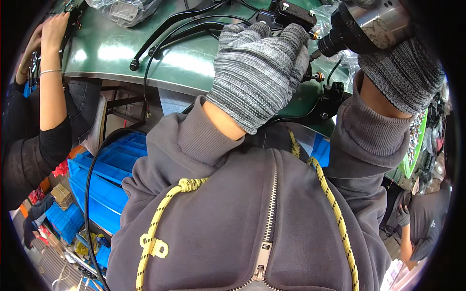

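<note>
Black assembly [293, 17] lay on the green workbench [187, 70], at the far edge of view, just beyond the left hand [259, 70]; the gloved left hand was bent over it with fingers curled, though its fingertips were hidden and a firm clasp could not be confirmed; the right hand [405, 72], also gloved, grasped the power tool [376, 29], its fingers mostly concealed; the narrow tool tip [316, 54] pointed inward, between two brass-coloured fittings [318, 76], contact being unclear; the step in hand was judged to be tool positioning or driving; the next move called for a steadied workpiece, tip alignment and left fingers clear of the tip.
</note>
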Available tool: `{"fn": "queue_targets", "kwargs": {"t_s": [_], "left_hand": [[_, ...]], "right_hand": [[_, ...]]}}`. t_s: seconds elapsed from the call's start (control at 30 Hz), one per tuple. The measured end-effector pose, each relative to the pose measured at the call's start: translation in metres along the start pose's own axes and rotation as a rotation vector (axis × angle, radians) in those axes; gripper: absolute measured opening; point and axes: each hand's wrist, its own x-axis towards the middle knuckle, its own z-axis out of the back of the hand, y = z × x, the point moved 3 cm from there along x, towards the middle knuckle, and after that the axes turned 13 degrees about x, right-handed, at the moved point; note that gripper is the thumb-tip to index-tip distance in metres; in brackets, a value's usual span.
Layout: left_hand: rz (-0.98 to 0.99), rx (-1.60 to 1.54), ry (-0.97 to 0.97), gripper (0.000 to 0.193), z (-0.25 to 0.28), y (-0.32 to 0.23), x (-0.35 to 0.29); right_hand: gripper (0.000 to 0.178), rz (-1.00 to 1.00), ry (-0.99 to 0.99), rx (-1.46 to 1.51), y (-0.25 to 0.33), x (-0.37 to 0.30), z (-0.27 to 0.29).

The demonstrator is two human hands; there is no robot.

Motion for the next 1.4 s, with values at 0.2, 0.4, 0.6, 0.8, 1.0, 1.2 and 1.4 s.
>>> {"fn": "queue_targets", "kwargs": {"t_s": [0.2,0.4,0.6,0.8,1.0,1.2,1.4], "left_hand": [[0.004,-0.036,0.003,0.019,0.0,0.0,0.0],[-0.013,-0.012,-0.033,0.019,-0.001,-0.001,0.001],[0.011,-0.137,-0.141,0.024,-0.011,0.003,-0.001],[0.182,-0.258,0.012,0.021,-0.005,0.007,0.0],[0.214,-0.33,-0.025,0.022,-0.008,0.008,-0.002],[0.194,-0.212,0.028,0.022,-0.024,0.006,0.001],[0.215,-0.22,0.038,0.022,-0.025,0.006,0.0]], "right_hand": [[0.031,0.004,0.002,-0.001,0.001,-0.001,-0.001],[0.031,0.004,-0.001,-0.002,-0.004,0.003,0.002],[0.03,0.002,0.003,-0.002,-0.004,0.005,0.001],[0.03,-0.008,0.002,0.009,-0.004,-0.001,-0.001],[0.03,-0.008,0.016,0.012,-0.004,-0.007,-0.008],[0.031,-0.007,0.017,0.011,-0.004,-0.006,-0.01],[0.031,-0.008,0.025,0.02,-0.005,-0.007,-0.011]]}}
